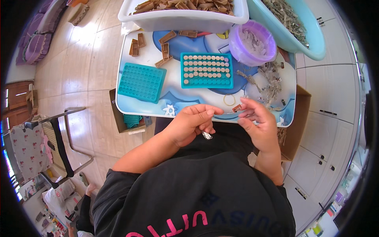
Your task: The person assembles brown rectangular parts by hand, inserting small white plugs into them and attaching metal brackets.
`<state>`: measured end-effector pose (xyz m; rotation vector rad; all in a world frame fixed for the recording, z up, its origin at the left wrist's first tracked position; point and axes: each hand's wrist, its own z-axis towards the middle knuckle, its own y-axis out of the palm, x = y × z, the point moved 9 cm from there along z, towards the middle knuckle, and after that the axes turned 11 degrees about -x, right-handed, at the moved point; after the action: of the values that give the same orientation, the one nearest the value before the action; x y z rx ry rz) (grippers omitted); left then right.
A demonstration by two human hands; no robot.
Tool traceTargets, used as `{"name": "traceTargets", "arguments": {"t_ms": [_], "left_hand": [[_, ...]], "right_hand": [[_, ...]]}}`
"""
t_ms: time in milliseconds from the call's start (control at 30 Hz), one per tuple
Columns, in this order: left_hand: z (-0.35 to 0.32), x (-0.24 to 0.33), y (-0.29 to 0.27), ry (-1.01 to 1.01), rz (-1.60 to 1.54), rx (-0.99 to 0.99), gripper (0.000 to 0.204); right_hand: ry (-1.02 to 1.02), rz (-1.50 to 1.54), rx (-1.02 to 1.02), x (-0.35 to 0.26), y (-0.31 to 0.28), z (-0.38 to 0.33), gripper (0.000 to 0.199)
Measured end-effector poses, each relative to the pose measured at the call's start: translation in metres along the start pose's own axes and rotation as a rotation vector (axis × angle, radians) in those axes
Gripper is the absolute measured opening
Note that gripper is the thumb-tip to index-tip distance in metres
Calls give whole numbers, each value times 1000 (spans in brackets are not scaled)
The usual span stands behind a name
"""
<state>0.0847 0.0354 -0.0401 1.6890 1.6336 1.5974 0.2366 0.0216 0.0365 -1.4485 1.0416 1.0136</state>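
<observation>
My left hand (pixel 199 118) is closed on a thin silvery wire, pinched between thumb and index finger. A looped bundle of the wire (pixel 207 135) hangs below its fingers. The strand stretches toward a small reddish-brown piece (pixel 237 108) at the fingertips of my right hand (pixel 257 117). That hand is open, with thumb and index finger apart. A thin yellowish ring (pixel 229 100) lies on the table just beyond. Farther off, a teal tray (pixel 231 84) carries rows of small round pale pieces. To its left is a second teal tray (pixel 143 82) with bare round pockets.
Brown rectangular pieces (pixel 165 50) lie behind the trays. A white tub (pixel 183 24) of similar pieces stands at the back. Right of it are a purple basket (pixel 236 46) and a light-blue basin (pixel 316 39). Wire bundles (pixel 270 81) cover the table's right side. Cardboard boxes (pixel 298 122) flank the table.
</observation>
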Motion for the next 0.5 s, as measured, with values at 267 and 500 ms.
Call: {"name": "traceTargets", "arguments": {"t_ms": [267, 500], "left_hand": [[-6, 3, 29, 42, 318, -209, 37], [-11, 16, 30, 81, 593, -159, 46]], "right_hand": [[-144, -19, -83, -6, 24, 7, 15], [-319, -143, -80, -26, 33, 11, 11]]}}
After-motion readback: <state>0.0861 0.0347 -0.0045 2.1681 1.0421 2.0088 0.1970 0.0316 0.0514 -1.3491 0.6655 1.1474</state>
